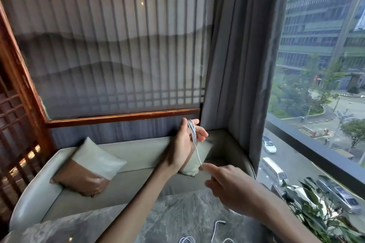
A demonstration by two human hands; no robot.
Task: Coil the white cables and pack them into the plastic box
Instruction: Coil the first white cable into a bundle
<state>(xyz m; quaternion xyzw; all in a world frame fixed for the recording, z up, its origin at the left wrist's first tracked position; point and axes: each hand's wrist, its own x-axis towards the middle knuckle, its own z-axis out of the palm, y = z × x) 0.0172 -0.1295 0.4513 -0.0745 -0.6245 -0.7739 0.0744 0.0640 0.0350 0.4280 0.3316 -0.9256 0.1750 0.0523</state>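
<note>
Head view, white cable [197,152] near-vertical, left hand [183,144] above right hand [229,183]

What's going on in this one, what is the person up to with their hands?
A person is coiling a white cable. Several loops are wound round the fingers of the raised left hand, and the right hand pinches the free strand lower down, so it runs straight between the two hands. More white cables lie loose on the grey stone-patterned table below. No plastic box is in view, so nothing shows as packed yet.
</note>
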